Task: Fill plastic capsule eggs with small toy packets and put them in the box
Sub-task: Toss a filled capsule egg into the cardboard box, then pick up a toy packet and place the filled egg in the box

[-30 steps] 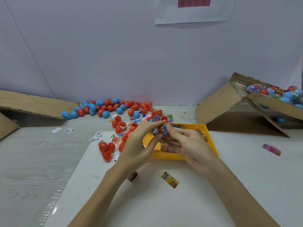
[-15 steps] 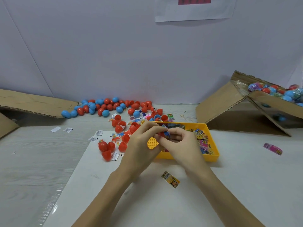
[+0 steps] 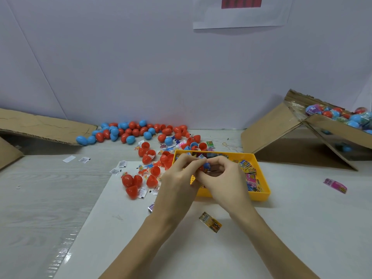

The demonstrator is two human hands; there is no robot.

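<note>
Head view puts your two hands together over the near-left part of the shallow yellow plastic tray (image 3: 261,195), which sits on the white sheet (image 3: 141,238) in the middle of the table. Your left hand (image 3: 179,182) and right hand (image 3: 223,182) both have their fingers curled in, pinching one small red-and-blue plastic capsule egg (image 3: 205,167) between the fingertips; a printed toy packet seems to be at the egg, but your fingers hide how far in it sits. The tray's right side holds a heap of small colourful toy packets (image 3: 250,176).

To the left of the tray, just beside it, lie loose red capsule halves (image 3: 130,183) among small white paper slips (image 3: 121,164). Further back, along the wall, a spread of closed red and blue capsule eggs (image 3: 128,132) stretches leftward to a flat cardboard flap (image 3: 40,125).

At the far right stands the open brown cardboard box (image 3: 281,129), tipped toward you, with filled eggs (image 3: 342,115) piled inside. One yellow toy packet (image 3: 210,222) lies on the sheet near your wrists, and a pink packet (image 3: 335,185) lies well apart on the right.
</note>
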